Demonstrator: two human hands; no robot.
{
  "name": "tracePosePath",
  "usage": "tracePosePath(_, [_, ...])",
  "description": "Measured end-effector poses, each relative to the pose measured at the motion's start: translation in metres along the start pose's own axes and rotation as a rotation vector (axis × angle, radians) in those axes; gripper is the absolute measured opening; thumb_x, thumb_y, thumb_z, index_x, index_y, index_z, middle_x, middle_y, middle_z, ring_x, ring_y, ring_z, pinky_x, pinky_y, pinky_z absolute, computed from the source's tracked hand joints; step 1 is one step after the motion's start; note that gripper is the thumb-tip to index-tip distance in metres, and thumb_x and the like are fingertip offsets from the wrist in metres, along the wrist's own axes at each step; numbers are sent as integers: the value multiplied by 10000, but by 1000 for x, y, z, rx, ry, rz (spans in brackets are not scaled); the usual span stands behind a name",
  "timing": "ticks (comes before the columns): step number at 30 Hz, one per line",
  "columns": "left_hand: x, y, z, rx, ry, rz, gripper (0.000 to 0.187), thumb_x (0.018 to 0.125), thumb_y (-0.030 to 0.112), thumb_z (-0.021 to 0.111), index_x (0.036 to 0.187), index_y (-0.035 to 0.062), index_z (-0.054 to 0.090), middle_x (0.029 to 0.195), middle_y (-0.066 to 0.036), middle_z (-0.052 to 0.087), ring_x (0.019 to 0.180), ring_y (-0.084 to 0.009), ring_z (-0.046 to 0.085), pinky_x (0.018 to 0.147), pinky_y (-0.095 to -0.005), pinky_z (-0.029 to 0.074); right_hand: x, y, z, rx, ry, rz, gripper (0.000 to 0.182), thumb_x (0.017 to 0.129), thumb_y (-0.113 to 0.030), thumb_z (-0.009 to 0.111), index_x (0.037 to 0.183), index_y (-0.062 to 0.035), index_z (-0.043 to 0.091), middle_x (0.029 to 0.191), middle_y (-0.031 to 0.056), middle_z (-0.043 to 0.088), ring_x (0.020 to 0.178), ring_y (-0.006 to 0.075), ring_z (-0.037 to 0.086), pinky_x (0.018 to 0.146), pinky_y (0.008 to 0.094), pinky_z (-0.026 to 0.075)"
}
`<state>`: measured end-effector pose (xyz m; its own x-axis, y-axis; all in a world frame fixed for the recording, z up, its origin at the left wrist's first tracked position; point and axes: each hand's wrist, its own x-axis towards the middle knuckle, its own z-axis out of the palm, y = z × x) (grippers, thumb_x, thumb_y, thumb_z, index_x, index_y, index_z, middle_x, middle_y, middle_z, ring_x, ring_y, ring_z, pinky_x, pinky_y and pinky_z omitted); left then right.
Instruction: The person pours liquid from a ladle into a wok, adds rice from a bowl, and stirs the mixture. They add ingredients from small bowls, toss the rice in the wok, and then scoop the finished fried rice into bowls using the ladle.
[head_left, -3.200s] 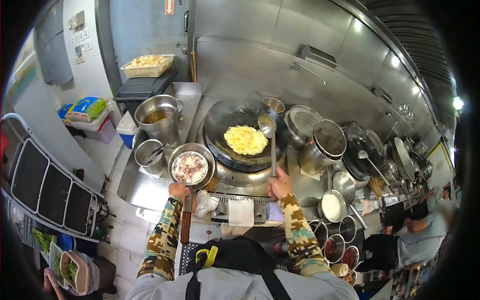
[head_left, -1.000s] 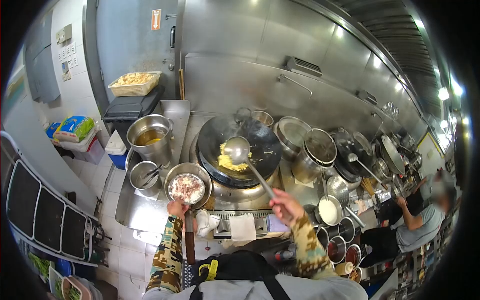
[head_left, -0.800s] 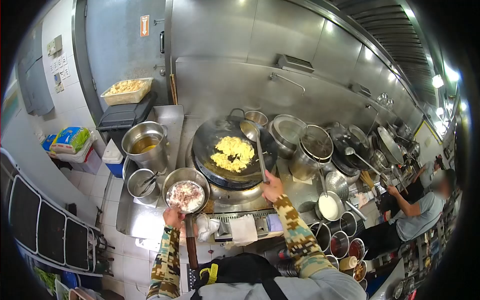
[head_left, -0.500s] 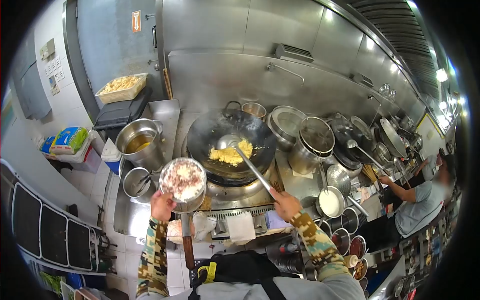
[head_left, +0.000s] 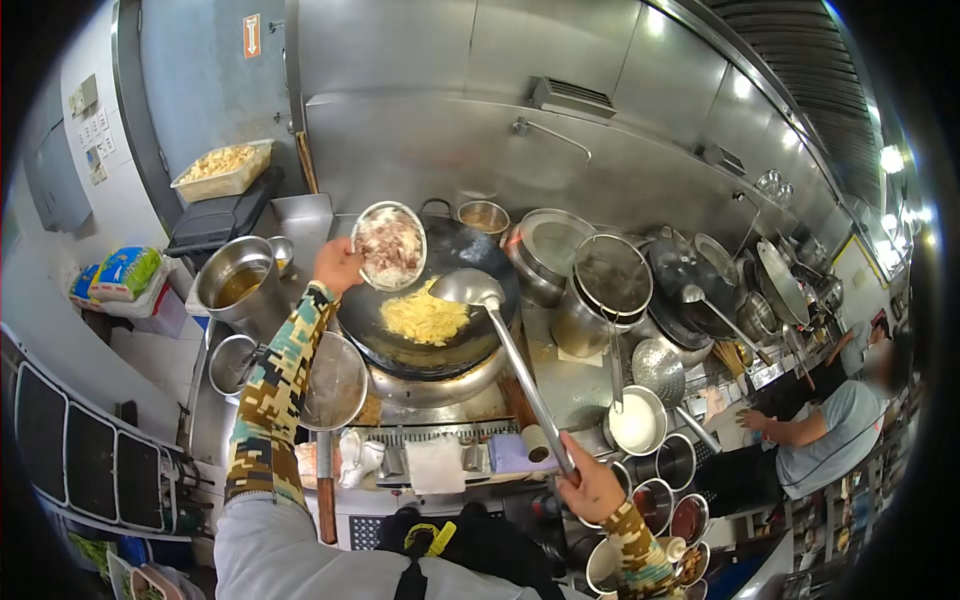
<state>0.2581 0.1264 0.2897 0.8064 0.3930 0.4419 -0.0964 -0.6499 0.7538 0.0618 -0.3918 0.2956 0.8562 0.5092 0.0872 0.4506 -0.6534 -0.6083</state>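
My left hand [head_left: 340, 265] grips the rim of a metal bowl [head_left: 391, 246] and holds it tilted over the left side of the wok [head_left: 470, 245]. The bowl holds white food mixed with reddish-brown bits, perhaps rice and chopped meat. Cooked yellow egg [head_left: 425, 315] lies in the middle of the wok. My right hand [head_left: 590, 487] is closed round the handle of a long ladle [head_left: 520, 370]. The ladle's bowl hangs beside the egg. A round strainer [head_left: 335, 380] with a wooden handle rests at the stove's front left, below my left forearm.
A steel pot [head_left: 240, 290] with yellowish liquid stands left. Lidded and stacked pots [head_left: 545, 250] and a pot with a strainer [head_left: 610, 290] stand right. A pan of white liquid [head_left: 637, 420] sits front right. A co-worker [head_left: 830, 430] stands at the far right.
My left hand has lifted the bowl from the strainer at the front, forward and up over the wok, tilting it. My right hand has drawn back toward me, and the ladle has lifted off the egg.
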Motion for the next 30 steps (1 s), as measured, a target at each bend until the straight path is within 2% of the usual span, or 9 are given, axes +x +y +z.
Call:
tracePosePath(2, [4, 3, 31, 422, -42, 424, 160, 835, 181, 567, 849, 23, 587, 710, -232, 613, 708, -430, 603, 619, -493, 500, -7, 16, 12, 282, 28, 71, 671, 807, -65, 621, 1421, -8, 357, 963, 161, 628, 660, 136, 563, 597, 269, 465])
tracePosePath(5, [-22, -28, 100, 751, -364, 452, 226, 808, 89, 532, 1021, 31, 579, 839, -219, 651, 778, -395, 651, 706, -470, 540, -1, -6, 11, 217, 50, 90, 606, 821, -46, 606, 1394, -11, 412, 925, 129, 635, 634, 89, 500, 572, 236, 436])
tracePosePath(9, [-15, -25, 115, 577, -103, 156, 235, 763, 76, 582, 993, 64, 633, 904, -211, 661, 807, -375, 663, 732, -458, 550, 8, -43, -23, 105, 257, 4, 566, 829, 0, 604, 1369, 27, 434, 883, 95, 637, 590, 88, 473, 555, 234, 432])
tracePosePath(13, [6, -19, 63, 491, 182, 193, 72, 752, 119, 599, 787, 58, 584, 784, -210, 634, 746, -414, 630, 680, -495, 515, 36, -65, -40, 2, 393, -245, 560, 840, 3, 586, 1371, 41, 412, 962, 210, 660, 759, 260, 652, 671, 332, 496])
tracePosePath(16, [1, -12, 23, 400, 313, 180, 103, 760, 133, 595, 732, 45, 548, 734, -225, 607, 723, -441, 597, 642, -517, 475, 80, -32, 6, -102, -12, -43, 556, 858, -131, 592, 1386, -78, 425, 988, 269, 618, 843, 446, 609, 758, 455, 497])
tracePosePath(21, [-37, -11, -51, 198, 388, 116, 192, 774, 171, 616, 682, 34, 517, 663, -221, 565, 696, -458, 559, 607, -499, 451, 108, -27, 46, -131, 9, -165, 607, 841, -134, 571, 1413, -101, 372, 928, 282, 613, 806, 456, 593, 728, 491, 484])
tracePosePath(23, [-52, -23, -69, 51, 356, 12, 239, 778, 177, 640, 648, 34, 500, 627, -187, 588, 587, -357, 615, 577, -439, 476, 110, -46, 54, -130, 212, -214, 604, 818, -110, 589, 1385, -34, 396, 858, 273, 607, 759, 459, 582, 687, 487, 473])
tracePosePath(26, [-70, -17, -83, -148, 362, -99, 255, 802, 159, 654, 648, 24, 503, 621, -136, 627, 488, -186, 639, 529, -349, 499, 156, -31, 77, -228, -42, -66, 587, 825, -112, 580, 1378, -23, 406, 878, 272, 612, 768, 464, 582, 688, 493, 484])
tracePosePath(30, [-95, -13, -97, -388, 340, -96, 182, 852, 100, 627, 745, -25, 549, 629, -86, 598, 543, -149, 634, 488, -271, 512, 147, -35, 80, -201, 1, -233, 582, 831, -116, 580, 1378, -15, 408, 839, 265, 610, 733, 452, 582, 667, 508, 484])
